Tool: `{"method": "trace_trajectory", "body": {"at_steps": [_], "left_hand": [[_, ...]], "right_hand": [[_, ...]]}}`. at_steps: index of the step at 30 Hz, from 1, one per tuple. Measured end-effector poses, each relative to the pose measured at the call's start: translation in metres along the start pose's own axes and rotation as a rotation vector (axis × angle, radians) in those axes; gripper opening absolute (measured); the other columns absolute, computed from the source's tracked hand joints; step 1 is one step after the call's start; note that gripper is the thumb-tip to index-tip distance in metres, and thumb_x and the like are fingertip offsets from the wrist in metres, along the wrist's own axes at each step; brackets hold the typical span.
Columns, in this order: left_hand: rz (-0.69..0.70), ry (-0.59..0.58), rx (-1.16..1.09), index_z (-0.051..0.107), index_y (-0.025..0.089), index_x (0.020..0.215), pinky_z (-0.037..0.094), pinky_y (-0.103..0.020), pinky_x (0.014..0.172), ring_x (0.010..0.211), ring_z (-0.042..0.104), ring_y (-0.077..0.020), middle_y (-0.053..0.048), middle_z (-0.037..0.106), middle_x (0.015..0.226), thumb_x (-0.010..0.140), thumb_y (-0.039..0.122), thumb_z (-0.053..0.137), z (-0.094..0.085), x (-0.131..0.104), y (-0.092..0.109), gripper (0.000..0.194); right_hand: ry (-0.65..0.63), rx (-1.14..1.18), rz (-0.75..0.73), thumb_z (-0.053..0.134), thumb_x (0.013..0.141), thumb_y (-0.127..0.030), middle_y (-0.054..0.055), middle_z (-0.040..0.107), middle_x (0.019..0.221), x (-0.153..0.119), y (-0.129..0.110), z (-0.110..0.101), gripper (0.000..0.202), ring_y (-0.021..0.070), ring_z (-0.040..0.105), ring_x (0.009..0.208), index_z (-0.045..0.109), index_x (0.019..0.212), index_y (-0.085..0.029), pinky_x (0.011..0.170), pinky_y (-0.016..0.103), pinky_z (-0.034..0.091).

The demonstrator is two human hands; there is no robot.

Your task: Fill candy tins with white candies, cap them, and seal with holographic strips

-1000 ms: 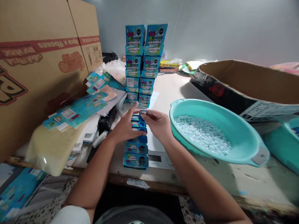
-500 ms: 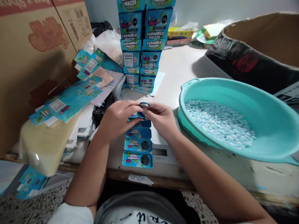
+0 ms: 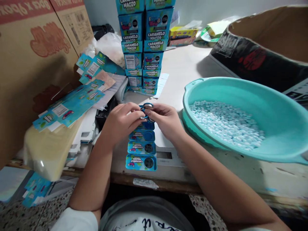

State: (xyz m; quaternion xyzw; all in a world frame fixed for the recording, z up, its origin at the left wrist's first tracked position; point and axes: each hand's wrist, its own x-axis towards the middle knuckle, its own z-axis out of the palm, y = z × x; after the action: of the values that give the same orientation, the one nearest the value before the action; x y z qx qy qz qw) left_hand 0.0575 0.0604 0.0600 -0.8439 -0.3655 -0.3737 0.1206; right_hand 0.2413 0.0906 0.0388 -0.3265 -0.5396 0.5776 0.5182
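so, round metal-rimmed piece [image 3: 148,105] is at the far end of the flat tins [image 3: 133,162], pinched in the right hand [image 3: 167,121]; left hand [image 3: 121,121] is half-curled against it, grip hidden, can't tell. loose pinch could drop it. nearest tins show dark contents [image 3: 149,163]; teal basin [image 3: 282,126] holds pale-blue candies [image 3: 223,125].

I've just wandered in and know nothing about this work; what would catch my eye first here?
Probably the big turquoise basin on the right, holding a heap of pale blue pieces. Next, the tall double stack of blue "Caramelo Macizo" boxes at the back centre. In front of it, the left hand and right hand come together just beyond a neat row of flat blue tins.
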Motion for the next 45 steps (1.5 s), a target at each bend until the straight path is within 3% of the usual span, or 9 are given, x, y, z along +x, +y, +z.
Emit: {"method": "trace_trajectory", "body": {"at_steps": [6,11,14,19,24,29,39,42,45], "left_hand": [[-0.063,-0.012,-0.161,0.067,0.021,0.092,0.054,-0.031,0.078,0.084,0.067,-0.017,-0.004,0.071,0.092,0.098,0.031,0.064,-0.007,0.004,0.005,0.013],[-0.06,-0.015,-0.199,0.065,0.02,0.086,0.055,-0.03,0.076,0.081,0.067,-0.0165,-0.003,0.07,0.088,0.095,0.026,0.066,-0.008,0.005,0.011,0.011],[-0.065,-0.008,-0.198,0.065,0.02,0.086,0.055,-0.03,0.076,0.08,0.066,-0.0165,-0.003,0.07,0.088,0.093,0.024,0.068,-0.006,0.005,0.012,0.009],[-0.084,-0.005,-0.208,0.065,0.02,0.085,0.055,-0.03,0.075,0.079,0.067,-0.0164,-0.003,0.069,0.086,0.093,0.024,0.068,-0.005,0.005,0.013,0.01],[-0.081,-0.018,-0.227,0.066,0.02,0.086,0.056,-0.031,0.077,0.082,0.068,-0.0171,-0.004,0.071,0.088,0.093,0.025,0.068,-0.005,0.005,0.017,0.009],[-0.068,-0.02,-0.202,0.067,0.021,0.086,0.058,-0.031,0.078,0.083,0.069,-0.0168,-0.004,0.073,0.089,0.093,0.025,0.066,-0.004,0.005,0.018,0.008],[0.014,-0.009,-0.15,0.069,0.021,0.092,0.059,-0.033,0.081,0.089,0.072,-0.0182,-0.005,0.076,0.097,0.086,0.01,0.059,-0.004,0.006,0.02,0.016],[0.015,-0.004,-0.183,0.07,0.021,0.093,0.06,-0.033,0.082,0.091,0.072,-0.0187,-0.006,0.075,0.101,0.085,0.009,0.058,-0.004,0.006,0.022,0.019],[0.037,0.02,-0.183,0.071,0.021,0.096,0.06,-0.032,0.082,0.089,0.072,-0.0174,-0.007,0.074,0.103,0.088,0.009,0.059,-0.004,0.005,0.023,0.018]], "right_hand": [[0.076,-0.206,-0.058,0.08,0.076,-0.041,0.001,0.065,0.073,0.005,-0.017,-0.019,0.026,0.0119,0.053,0.065,0.076,0.087,-0.018,0.06,0.028,0.043],[0.142,-0.876,-0.114,0.066,0.087,-0.025,0.003,0.065,0.069,0.007,-0.04,-0.042,0.015,0.0146,0.053,0.065,0.076,0.08,-0.016,0.062,0.03,0.037],[-0.017,-1.227,0.006,0.061,0.089,-0.016,0.007,0.07,0.076,0.003,-0.052,-0.045,0.019,0.0162,0.056,0.067,0.076,0.078,-0.017,0.065,0.03,0.036],[-0.308,-1.444,0.184,0.059,0.09,-0.015,0.006,0.07,0.07,-0.002,-0.058,-0.041,0.022,0.0148,0.05,0.059,0.076,0.076,-0.017,0.059,0.029,0.033],[-0.525,-1.545,0.136,0.063,0.082,-0.007,0.008,0.077,0.081,-0.003,-0.049,-0.043,0.022,0.017,0.06,0.066,0.079,0.079,-0.02,0.063,0.029,0.037],[-0.574,-1.592,0.11,0.063,0.083,-0.006,0.009,0.078,0.084,-0.002,-0.044,-0.047,0.023,0.0193,0.064,0.069,0.08,0.082,-0.021,0.063,0.03,0.039],[-0.316,-1.463,0.003,0.053,0.082,0.0,0.011,0.072,0.121,-0.013,-0.061,-0.037,0.045,0.0207,0.069,0.087,0.076,0.116,-0.019,0.075,0.03,0.048],[-0.172,-1.296,-0.167,0.046,0.089,-0.004,0.011,0.071,0.119,-0.018,-0.067,-0.03,0.04,0.021,0.067,0.089,0.076,0.111,-0.018,0.076,0.031,0.048],[-0.182,-1.029,-0.293,0.048,0.094,-0.015,0.011,0.073,0.107,-0.021,-0.065,-0.024,0.029,0.0194,0.065,0.084,0.075,0.106,-0.017,0.074,0.03,0.048]]}}
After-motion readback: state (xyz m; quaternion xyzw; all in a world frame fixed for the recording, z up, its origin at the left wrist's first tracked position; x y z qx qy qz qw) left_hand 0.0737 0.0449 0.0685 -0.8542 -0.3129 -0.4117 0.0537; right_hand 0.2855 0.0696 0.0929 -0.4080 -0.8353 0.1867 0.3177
